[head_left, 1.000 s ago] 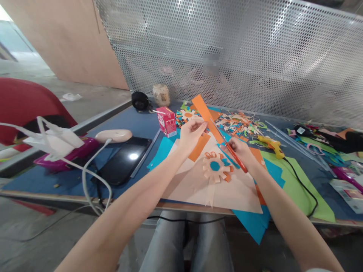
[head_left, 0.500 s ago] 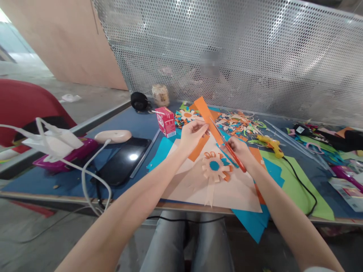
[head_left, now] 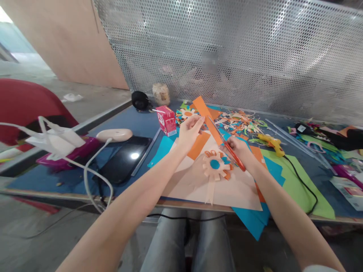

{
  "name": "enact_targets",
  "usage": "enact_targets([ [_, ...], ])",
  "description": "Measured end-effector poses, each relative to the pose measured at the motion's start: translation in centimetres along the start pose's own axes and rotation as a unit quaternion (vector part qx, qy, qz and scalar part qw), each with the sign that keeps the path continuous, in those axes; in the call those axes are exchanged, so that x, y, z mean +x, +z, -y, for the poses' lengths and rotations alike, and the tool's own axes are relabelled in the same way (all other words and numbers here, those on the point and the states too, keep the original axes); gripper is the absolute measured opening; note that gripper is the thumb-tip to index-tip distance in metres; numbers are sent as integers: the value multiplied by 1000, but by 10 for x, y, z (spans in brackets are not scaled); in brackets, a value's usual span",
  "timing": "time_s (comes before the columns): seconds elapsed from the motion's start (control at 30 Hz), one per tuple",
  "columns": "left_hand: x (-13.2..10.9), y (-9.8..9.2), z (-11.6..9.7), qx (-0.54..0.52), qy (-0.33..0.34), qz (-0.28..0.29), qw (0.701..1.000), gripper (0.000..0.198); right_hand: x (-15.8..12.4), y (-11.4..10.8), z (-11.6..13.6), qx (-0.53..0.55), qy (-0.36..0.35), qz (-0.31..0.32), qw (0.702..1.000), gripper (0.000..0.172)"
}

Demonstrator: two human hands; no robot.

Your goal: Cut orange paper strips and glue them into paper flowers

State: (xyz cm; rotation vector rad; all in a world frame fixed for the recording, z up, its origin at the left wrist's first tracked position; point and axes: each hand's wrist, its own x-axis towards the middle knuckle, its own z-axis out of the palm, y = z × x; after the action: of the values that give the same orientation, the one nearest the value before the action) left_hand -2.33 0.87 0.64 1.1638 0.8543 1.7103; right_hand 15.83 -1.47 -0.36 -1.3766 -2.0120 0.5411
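Note:
My left hand [head_left: 190, 131] is closed, thumb and fingers pinching the left edge of an orange paper strip [head_left: 203, 107] that slants up away from me. My right hand [head_left: 238, 148] grips red-handled scissors [head_left: 235, 154]. Their blades point up and left, lying against the strip; I cannot tell how far apart they are. Below the hands, a peach paper rosette [head_left: 209, 169] with a blue centre and two tails rests on a large peach sheet [head_left: 184, 187]. Orange and blue pieces show beside the rosette's right edge.
A pink drink carton [head_left: 166, 120] stands left of a heap of paper scraps [head_left: 239, 122]. On the right, a yellow glue gun [head_left: 270, 142] lies by a green sheet [head_left: 306, 185]. A black phone [head_left: 124, 160] and cabled white plugs [head_left: 56, 141] are left. Perforated metal [head_left: 241, 56] closes the back.
My left fingers have shifted slightly up and left along the orange strip's edge. The scissors and my right hand stay almost where they were.

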Motion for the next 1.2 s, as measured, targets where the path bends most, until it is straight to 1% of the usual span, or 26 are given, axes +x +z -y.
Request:
enact_targets([
  [0.1,3,-1,0,-16,20,-17,1000,13,-2,0,5,7,15,9,1000,42],
  [0.27,3,-1,0,-22,38,-6,999,14,-5,-2,11,35,40,20,998,45],
  [0.43,-1,1,-1,-6,39,2,999,14,-4,-1,7,61,25,17,998,42],
  [0.57,-3,2,0,17,53,7,998,17,-2,1,2,81,26,29,996,37],
  [0.73,-4,2,0,35,65,20,997,20,-2,1,2,72,21,26,997,43],
  [0.87,-4,2,0,36,62,13,997,19,-4,0,5,62,23,20,998,47],
  [1.07,-5,2,-1,39,55,8,998,19,-3,2,2,33,3,-12,999,48],
  [1.2,-5,3,-1,29,52,20,998,18,-2,4,-2,45,-2,-1,999,46],
])
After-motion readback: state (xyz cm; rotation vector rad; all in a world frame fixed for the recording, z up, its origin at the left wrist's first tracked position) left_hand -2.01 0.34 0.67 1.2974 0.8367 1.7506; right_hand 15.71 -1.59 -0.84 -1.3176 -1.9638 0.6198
